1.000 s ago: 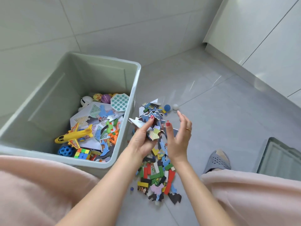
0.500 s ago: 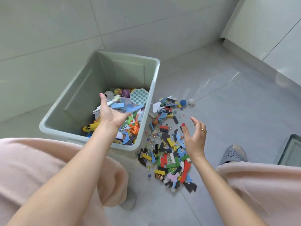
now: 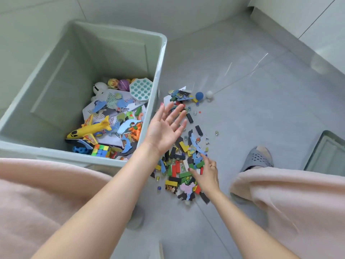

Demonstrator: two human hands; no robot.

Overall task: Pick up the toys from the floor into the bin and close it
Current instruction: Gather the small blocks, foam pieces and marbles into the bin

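Note:
A pale green bin (image 3: 160,58) stands open on the floor at the left. Inside lie a yellow toy plane (image 3: 87,130), a colour cube (image 3: 100,150), balls and puzzle pieces. To its right, a pile of small toys (image 3: 182,159) is scattered on the grey floor: coloured blocks, puzzle pieces, marbles, a blue ball (image 3: 199,95) and a white ball (image 3: 209,94). My left hand (image 3: 165,129) hovers palm up over the pile beside the bin's right wall, fingers spread, holding nothing. My right hand (image 3: 206,173) reaches down into the pile, fingers touching the blocks and puzzle pieces.
The bin's lid (image 3: 328,156) lies on the floor at the right edge. My slippered foot (image 3: 258,158) and pink-clad knees flank the pile. A white cabinet front (image 3: 317,17) runs along the far right.
My left hand dropped its puzzle pieces into the bin and came back out over the pile, now holding nothing. My right hand moved down into the toys on the floor.

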